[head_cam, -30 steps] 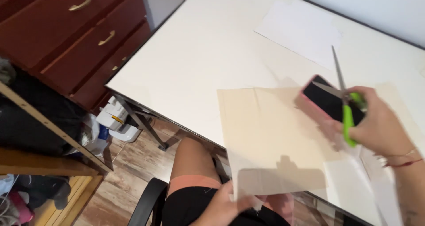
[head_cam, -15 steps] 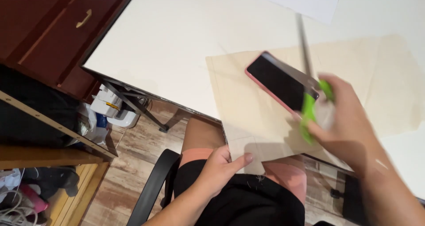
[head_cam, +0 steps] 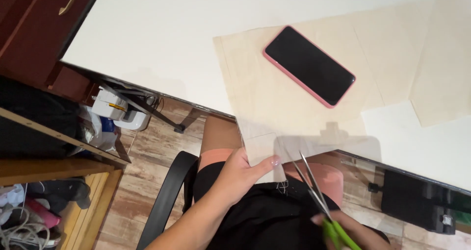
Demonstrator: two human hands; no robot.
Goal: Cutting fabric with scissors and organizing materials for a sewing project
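A sheet of thin cream fabric lies on the white table and hangs over its near edge. My left hand pinches the hanging lower left corner of that fabric, thumb on top. My right hand shows only partly at the bottom edge and grips green-handled scissors. Their blades are slightly apart and point up toward the fabric's lower edge, just right of my left thumb. A phone with a pink case lies screen up on the fabric, untouched.
A wooden dresser stands at the upper left. A shelf with bags and cables is at the lower left. A black chair arm curves beside my lap. A dark box sits under the table at right.
The view has tilted down toward my lap. My right hand has left the phone on the fabric and dropped with the scissors below the table edge. My left hand still holds the fabric corner.
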